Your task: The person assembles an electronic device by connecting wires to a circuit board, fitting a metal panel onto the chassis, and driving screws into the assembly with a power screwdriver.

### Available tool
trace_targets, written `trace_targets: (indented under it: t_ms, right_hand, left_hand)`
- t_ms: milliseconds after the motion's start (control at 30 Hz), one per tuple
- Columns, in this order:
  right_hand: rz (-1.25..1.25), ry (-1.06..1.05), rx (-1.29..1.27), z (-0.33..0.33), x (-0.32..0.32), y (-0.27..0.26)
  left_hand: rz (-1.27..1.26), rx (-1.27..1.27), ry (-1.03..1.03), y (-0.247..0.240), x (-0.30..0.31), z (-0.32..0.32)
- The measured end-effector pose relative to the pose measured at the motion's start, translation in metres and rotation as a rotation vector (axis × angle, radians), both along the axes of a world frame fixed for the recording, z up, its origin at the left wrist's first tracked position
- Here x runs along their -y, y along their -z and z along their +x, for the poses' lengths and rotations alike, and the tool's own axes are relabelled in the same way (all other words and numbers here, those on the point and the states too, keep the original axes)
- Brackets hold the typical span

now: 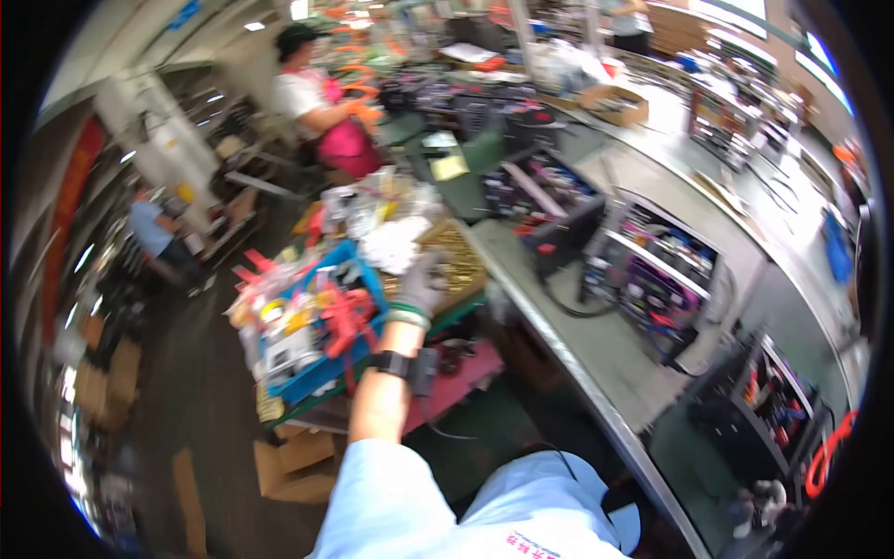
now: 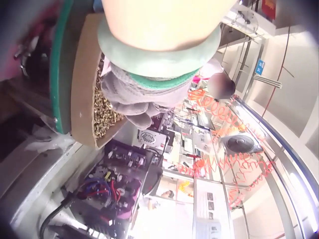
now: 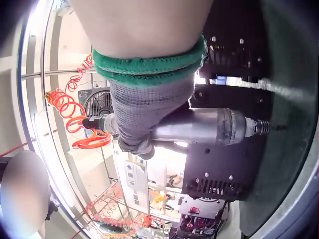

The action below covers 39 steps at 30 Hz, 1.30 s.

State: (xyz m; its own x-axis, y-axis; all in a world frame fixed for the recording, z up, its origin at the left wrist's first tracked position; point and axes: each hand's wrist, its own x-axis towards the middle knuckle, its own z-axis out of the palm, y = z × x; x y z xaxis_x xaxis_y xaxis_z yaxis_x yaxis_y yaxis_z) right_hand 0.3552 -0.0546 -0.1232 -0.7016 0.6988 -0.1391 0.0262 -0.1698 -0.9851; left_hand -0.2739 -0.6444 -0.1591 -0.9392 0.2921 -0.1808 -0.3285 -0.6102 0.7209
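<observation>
My left hand, in a grey glove with a green cuff, is over a cardboard box of small brass-coloured screws. In the left wrist view its fingers are bent beside the screws; whether they pinch any I cannot tell. My right hand, gloved the same way, grips a silver air screwdriver across its body. The tool's bit points toward the dark green surface, and black metal cases show behind it. The head view does not show this hand.
Beside the screw box stands a blue bin heaped with bagged parts and red pieces. Open black cases with wiring line the metal-edged bench. Another person stands farther along it. A cardboard carton sits on the floor.
</observation>
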Motion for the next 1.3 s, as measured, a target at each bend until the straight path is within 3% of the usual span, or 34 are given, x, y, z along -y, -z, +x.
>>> trace_targets:
  t_ms: [67,133,233,333,500,533,600,700,733,833,933,1000,1033,1067,1133,1200,1267,1300]
  right_hand:
    - [-0.049,-0.157,-0.090,-0.082,-0.009,0.032]
    - [-0.067,-0.249,-0.171,-0.135,-0.004,0.032]
    - [-0.050,-0.262,-0.276,-0.165,0.005,0.015]
    - [-0.033,-0.220,-0.376,-0.169,0.024,-0.005]
    - [-0.005,-0.139,-0.533,-0.160,0.072,-0.050]
    - [0.001,-0.122,-0.563,-0.158,0.081,-0.059]
    - [0.006,-0.090,-0.622,-0.155,0.094,-0.069]
    - [0.013,-0.033,-0.690,-0.138,0.107,-0.089]
    - [-0.057,-0.119,-0.763,-0.131,0.080,-0.078]
    - [0.013,-0.042,-0.858,-0.153,0.097,-0.105]
    - [0.052,0.002,-0.979,-0.162,0.104,-0.101]
    - [-0.780,-0.298,-1.300,-0.159,0.094,-0.091]
    - [-0.222,-0.154,-1.164,-0.157,0.093,-0.085]
    - [-0.035,-0.161,-1.098,-0.159,0.099,-0.093]
    - [-0.208,-0.153,-1.151,-0.143,0.072,-0.061]
    - [0.347,-0.017,-1.069,-0.156,0.104,-0.101]
    - [0.385,0.112,-1.070,-0.143,0.107,-0.107]
    - [0.422,-0.181,-1.115,-0.140,0.084,-0.108]
  left_hand:
    - [-0.174,0.028,-0.158,-0.048,-0.035,0.048]
    - [-0.140,0.012,-0.082,-0.063,-0.050,0.076]
    - [-0.294,0.003,0.095,-0.081,-0.090,0.126]
    - [-0.206,-0.099,0.375,-0.057,-0.139,0.162]
    - [-0.245,-0.029,0.694,0.001,-0.267,0.230]
    - [-0.288,-0.022,0.802,-0.002,-0.294,0.252]
    - [-0.087,-0.009,0.981,-0.021,-0.321,0.278]
    - [-0.204,0.085,0.985,-0.049,-0.351,0.312]
    - [-0.203,0.083,0.987,-0.056,-0.356,0.318]
    - [-0.083,0.197,1.029,-0.075,-0.361,0.327]
    - [0.027,0.192,0.979,-0.053,-0.384,0.333]
    - [0.007,0.205,0.975,-0.063,-0.379,0.336]
    - [-0.013,0.222,0.979,-0.067,-0.380,0.341]
    - [0.015,0.200,0.979,-0.063,-0.384,0.344]
    - [0.035,0.214,1.010,-0.072,-0.379,0.347]
    - [0.043,0.289,0.986,-0.080,-0.378,0.351]
    - [0.180,0.209,1.046,-0.077,-0.386,0.357]
    - [0.261,0.128,1.146,-0.080,-0.382,0.357]
